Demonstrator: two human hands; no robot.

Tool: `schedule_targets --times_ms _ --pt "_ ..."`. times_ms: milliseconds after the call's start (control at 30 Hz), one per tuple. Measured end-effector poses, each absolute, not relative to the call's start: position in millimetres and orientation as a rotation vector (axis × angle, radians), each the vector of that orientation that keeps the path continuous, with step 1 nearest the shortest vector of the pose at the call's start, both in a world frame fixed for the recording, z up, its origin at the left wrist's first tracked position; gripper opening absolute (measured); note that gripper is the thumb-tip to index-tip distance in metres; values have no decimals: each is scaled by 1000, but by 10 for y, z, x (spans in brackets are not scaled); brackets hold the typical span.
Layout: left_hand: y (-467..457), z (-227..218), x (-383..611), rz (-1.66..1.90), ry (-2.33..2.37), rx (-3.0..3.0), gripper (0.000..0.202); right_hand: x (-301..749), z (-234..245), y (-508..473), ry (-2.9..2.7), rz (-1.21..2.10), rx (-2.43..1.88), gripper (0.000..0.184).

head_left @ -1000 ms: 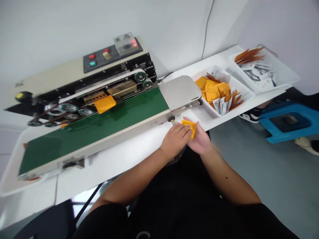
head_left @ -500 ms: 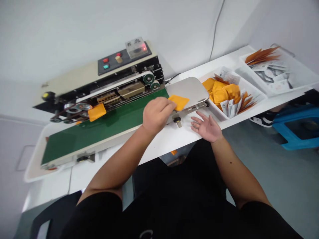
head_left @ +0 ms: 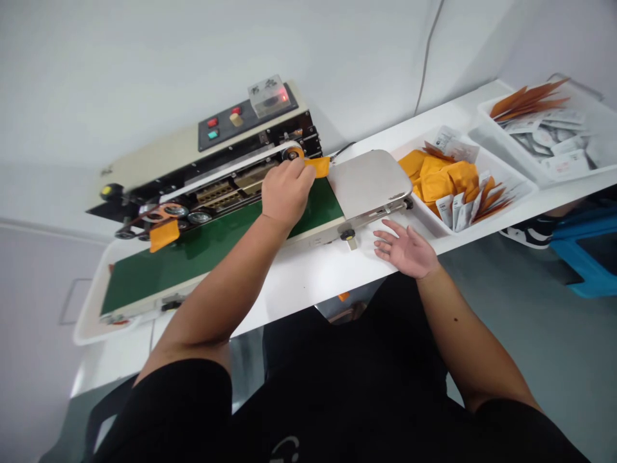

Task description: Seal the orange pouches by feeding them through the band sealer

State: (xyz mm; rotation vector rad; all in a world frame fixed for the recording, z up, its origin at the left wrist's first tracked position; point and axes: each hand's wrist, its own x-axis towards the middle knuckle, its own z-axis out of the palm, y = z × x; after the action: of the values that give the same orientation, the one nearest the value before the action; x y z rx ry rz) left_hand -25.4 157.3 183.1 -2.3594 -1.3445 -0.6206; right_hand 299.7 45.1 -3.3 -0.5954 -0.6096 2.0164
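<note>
My left hand (head_left: 286, 190) is closed on an orange pouch (head_left: 319, 166), held at the right end of the band sealer's (head_left: 202, 161) sealing slot, over the green conveyor belt (head_left: 212, 244). A second orange pouch (head_left: 164, 235) rides at the left end of the slot. My right hand (head_left: 406, 249) lies open and empty on the white table (head_left: 308, 273), just in front of the steel feed plate (head_left: 367, 181).
A white bin (head_left: 520, 191) of orange pouches and small white sachets stands right of the feed plate. Another white bin (head_left: 592, 112) with sachets is at the far right. A white catch tray (head_left: 89, 315) lies under the belt's left end. A blue stool (head_left: 590, 247) is on the floor.
My left hand carried the orange pouch from the table edge over the feed plate to the sealer slot. My right hand let go and opened. The earlier pouch travelled left along the slot.
</note>
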Motion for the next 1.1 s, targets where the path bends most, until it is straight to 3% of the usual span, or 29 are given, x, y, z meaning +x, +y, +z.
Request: schedule_targets --times_ms 433,567,800,933,1100 --pt "1343 1950 -423 -484 -1526 -2280 16 3023 -62 420 -648 2013 -596 56" --pt "895 1963 -467 -522 -1456 -2312 31 2964 -55 381 -665 1951 -606 53" --pt "-260 1108 -405 -1064 -1087 -2920 19 3319 558 74 -1111 1921 -779 41" --pt "-452 595 -526 -1443 -1462 -3092 14 3847 1156 290 -1325 1479 -1116 28" --pt "-401 277 -749 -1796 -1927 -3020 37 4280 1424 1279 -1511 670 -1799 32"
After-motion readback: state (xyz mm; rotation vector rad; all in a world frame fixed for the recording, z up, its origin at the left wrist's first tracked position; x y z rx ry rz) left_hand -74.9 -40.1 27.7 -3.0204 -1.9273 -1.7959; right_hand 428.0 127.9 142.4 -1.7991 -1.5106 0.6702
